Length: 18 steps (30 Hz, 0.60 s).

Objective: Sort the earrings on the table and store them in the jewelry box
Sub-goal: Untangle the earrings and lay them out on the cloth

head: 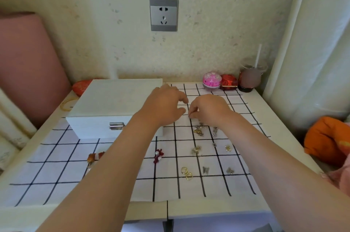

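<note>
Pinching: right hand (208,110), fingertips closed on a small earring (190,116)
Left hand (164,104): loose, fingers relaxed, holding nothing
Earrings (198,131): scattered on checked cloth (56,174)
Jewelry box (113,102): lid down, left of them

— Where can we pass?
— Over the near left of the cloth (47,180), on open squares. Far left, the box (113,102) blocks us.
— And right?
— There earrings (198,131) lie scattered, and jars (227,82) crowd the far right corner.
</note>
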Motion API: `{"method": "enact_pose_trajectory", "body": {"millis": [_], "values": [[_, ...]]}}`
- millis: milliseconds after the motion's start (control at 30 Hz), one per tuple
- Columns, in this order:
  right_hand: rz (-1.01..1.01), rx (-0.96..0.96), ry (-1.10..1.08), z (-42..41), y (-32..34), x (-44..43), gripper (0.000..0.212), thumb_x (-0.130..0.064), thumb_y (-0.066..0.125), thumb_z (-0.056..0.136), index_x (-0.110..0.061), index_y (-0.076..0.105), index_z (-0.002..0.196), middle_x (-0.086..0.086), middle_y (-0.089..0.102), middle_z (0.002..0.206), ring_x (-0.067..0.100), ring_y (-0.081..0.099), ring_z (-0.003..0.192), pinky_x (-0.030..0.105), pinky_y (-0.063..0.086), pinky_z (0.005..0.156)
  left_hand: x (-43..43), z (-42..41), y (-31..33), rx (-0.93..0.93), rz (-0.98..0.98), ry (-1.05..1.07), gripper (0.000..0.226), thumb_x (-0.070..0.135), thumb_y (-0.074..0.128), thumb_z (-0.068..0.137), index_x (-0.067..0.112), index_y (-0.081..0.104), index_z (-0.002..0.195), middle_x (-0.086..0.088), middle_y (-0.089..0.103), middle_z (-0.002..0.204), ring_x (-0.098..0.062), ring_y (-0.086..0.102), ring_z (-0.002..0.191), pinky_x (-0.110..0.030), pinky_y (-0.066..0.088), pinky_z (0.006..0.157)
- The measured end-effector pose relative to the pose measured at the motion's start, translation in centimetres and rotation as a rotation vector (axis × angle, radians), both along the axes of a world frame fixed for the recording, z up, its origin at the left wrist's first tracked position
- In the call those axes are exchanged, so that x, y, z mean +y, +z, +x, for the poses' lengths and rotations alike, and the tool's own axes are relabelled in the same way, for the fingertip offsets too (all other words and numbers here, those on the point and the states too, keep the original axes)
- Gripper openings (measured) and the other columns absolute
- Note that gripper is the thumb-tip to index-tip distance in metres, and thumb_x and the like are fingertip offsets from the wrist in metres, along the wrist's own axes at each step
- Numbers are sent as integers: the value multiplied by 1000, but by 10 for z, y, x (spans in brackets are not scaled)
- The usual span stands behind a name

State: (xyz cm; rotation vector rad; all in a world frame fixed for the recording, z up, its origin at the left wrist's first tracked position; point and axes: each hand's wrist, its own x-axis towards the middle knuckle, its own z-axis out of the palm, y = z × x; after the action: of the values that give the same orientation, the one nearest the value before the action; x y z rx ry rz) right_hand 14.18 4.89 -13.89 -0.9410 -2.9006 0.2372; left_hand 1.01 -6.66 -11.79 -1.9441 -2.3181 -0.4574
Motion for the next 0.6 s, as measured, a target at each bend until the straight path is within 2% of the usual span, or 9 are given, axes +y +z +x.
{"method": "enact_pose_trajectory", "body": {"millis": [67, 133, 233, 333, 400, 433, 500, 600], "values": [[-202, 161, -47, 0, 1, -1, 5, -35, 73, 86, -33, 76, 85, -14, 73, 88, 8, 64, 78, 30, 50, 68, 2, 4, -2, 7, -14, -2, 32, 37, 65, 88, 35, 63, 120, 14, 67, 112, -12, 57, 111, -32, 36, 99], [-491, 347, -91, 0, 6, -3, 4, -29, 76, 83, -27, 79, 81, -11, 71, 75, 6, 61, 64, 30, 54, 64, 2, 6, -4, -10, 14, 13, 30, 39, 66, 88, 34, 62, 117, 14, 69, 105, -10, 60, 103, -31, 36, 95], [-755, 471, -178, 4, 12, -5, 4, -26, 79, 81, -23, 79, 84, -6, 70, 69, 8, 52, 54, 21, 45, 53, 0, 6, -2, -135, 51, 33, 25, 40, 69, 87, 30, 66, 109, 13, 71, 94, -9, 63, 89, -29, 46, 85], [-916, 554, -217, 11, 11, -2, 19, -29, 78, 84, -21, 74, 101, -6, 75, 80, 10, 52, 56, 20, 40, 49, -2, 6, 3, -287, 81, 44, 17, 39, 73, 85, 29, 72, 98, 16, 65, 79, -5, 60, 77, -25, 49, 73], [-888, 539, -187, 15, 10, 0, 22, -25, 75, 87, -22, 69, 108, -4, 77, 86, 12, 56, 59, 20, 41, 51, -2, 6, 3, -249, 79, 56, 12, 35, 73, 85, 30, 73, 96, 15, 68, 85, -4, 58, 76, -23, 44, 71], [-775, 474, -144, 18, 10, 2, 20, -21, 75, 87, -24, 69, 107, -4, 77, 87, 12, 61, 63, 19, 43, 56, -2, 6, 3, -214, 70, 62, 10, 32, 72, 86, 30, 73, 96, 14, 70, 90, -4, 56, 76, -22, 42, 71], [-509, 253, -38, 21, 8, 5, 18, -17, 76, 85, -32, 74, 96, -9, 75, 88, 6, 67, 78, 19, 47, 69, -2, 8, 2, -169, 59, 68, 9, 31, 70, 86, 32, 72, 95, 14, 71, 95, -3, 54, 75, -21, 39, 74], [-365, -24, 37, 23, 6, 3, 20, -19, 75, 85, -39, 76, 82, -20, 72, 86, 2, 66, 85, 28, 55, 81, -2, 9, 0, -169, 60, 67, 7, 35, 71, 85, 32, 70, 92, 15, 71, 92, -2, 54, 74, -22, 38, 74]]}}
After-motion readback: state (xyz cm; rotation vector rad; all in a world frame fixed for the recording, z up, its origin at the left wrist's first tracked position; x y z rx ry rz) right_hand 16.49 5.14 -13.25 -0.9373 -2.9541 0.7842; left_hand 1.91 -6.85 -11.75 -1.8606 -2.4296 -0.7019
